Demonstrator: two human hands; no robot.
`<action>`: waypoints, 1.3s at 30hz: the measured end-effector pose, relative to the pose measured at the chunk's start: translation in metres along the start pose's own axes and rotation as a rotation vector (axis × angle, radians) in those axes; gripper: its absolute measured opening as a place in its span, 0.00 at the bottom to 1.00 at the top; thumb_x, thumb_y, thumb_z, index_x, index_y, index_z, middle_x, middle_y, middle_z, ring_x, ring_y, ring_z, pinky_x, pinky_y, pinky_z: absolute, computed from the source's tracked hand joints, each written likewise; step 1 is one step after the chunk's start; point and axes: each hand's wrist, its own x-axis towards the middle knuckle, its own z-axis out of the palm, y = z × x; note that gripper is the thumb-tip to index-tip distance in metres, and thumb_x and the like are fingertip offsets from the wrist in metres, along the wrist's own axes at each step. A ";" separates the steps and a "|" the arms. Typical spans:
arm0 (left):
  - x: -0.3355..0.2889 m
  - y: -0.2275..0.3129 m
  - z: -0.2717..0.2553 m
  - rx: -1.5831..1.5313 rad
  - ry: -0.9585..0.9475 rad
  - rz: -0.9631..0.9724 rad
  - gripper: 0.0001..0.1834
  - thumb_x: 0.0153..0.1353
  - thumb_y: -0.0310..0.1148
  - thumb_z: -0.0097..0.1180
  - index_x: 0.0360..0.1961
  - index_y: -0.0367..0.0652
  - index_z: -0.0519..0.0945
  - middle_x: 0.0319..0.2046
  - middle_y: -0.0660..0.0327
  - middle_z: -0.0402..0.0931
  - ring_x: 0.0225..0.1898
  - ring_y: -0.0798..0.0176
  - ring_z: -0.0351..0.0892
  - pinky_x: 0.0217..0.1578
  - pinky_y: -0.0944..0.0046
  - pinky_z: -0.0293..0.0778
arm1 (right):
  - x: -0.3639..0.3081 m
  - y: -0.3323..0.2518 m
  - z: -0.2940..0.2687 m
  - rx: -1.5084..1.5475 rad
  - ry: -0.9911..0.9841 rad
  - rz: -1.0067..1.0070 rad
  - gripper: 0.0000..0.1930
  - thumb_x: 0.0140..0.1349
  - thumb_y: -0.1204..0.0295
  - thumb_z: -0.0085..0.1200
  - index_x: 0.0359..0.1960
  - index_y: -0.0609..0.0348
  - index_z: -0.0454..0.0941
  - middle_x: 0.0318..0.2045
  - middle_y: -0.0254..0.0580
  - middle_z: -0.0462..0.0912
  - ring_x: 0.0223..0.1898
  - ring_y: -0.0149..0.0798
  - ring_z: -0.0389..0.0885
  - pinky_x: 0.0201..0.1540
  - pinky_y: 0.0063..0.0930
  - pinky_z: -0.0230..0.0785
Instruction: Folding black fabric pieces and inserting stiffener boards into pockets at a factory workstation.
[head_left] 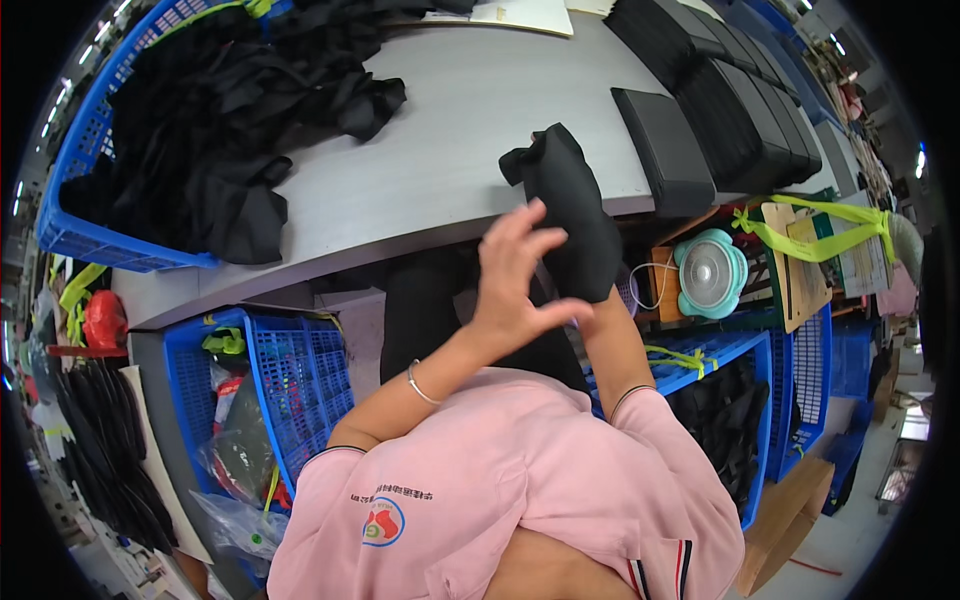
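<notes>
A black cloth piece (575, 215), shaped like a sleeve or pouch, covers my right hand past the wrist. Only my right forearm (617, 345) shows below it, so the fingers inside are hidden. The cloth's far end is folded and stands up over the table's near edge. My left hand (512, 280) is beside the cloth's left side, fingers spread and holding nothing; its thumb points toward the right wrist. A heap of loose black cloth pieces (215, 120) fills and spills from a blue basket (115, 240) at the far left of the grey table (440, 110).
Stacks of flat black pieces (745, 130) stand at the table's right, with a single low pile (665, 150) beside them. A turquoise fan (712, 273) sits below the right edge. Blue crates flank me: one on the left (300, 390), one on the right (755, 370) holding black material.
</notes>
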 end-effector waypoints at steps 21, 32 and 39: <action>0.061 -0.196 -0.013 0.046 0.377 -0.656 0.17 0.64 0.42 0.60 0.32 0.35 0.83 0.26 0.53 0.83 0.30 0.64 0.79 0.36 0.60 0.74 | -0.035 0.002 0.084 0.305 -0.317 0.544 0.15 0.71 0.65 0.47 0.50 0.66 0.72 0.46 0.45 0.75 0.51 0.36 0.73 0.56 0.28 0.64; 0.064 -0.126 -0.081 -0.447 0.488 -0.697 0.21 0.72 0.49 0.51 0.34 0.40 0.80 0.23 0.70 0.71 0.23 0.79 0.62 0.24 0.74 0.57 | -0.117 0.017 0.033 1.074 0.038 0.894 0.21 0.70 0.70 0.52 0.62 0.65 0.69 0.66 0.43 0.69 0.64 0.37 0.70 0.68 0.35 0.60; -0.034 -0.085 -0.041 -1.171 0.299 -1.209 0.26 0.69 0.53 0.56 0.58 0.46 0.75 0.53 0.63 0.76 0.51 0.68 0.75 0.52 0.65 0.68 | -0.106 0.015 0.032 0.982 -0.209 0.747 0.08 0.67 0.69 0.55 0.37 0.63 0.76 0.65 0.48 0.67 0.62 0.36 0.68 0.61 0.27 0.57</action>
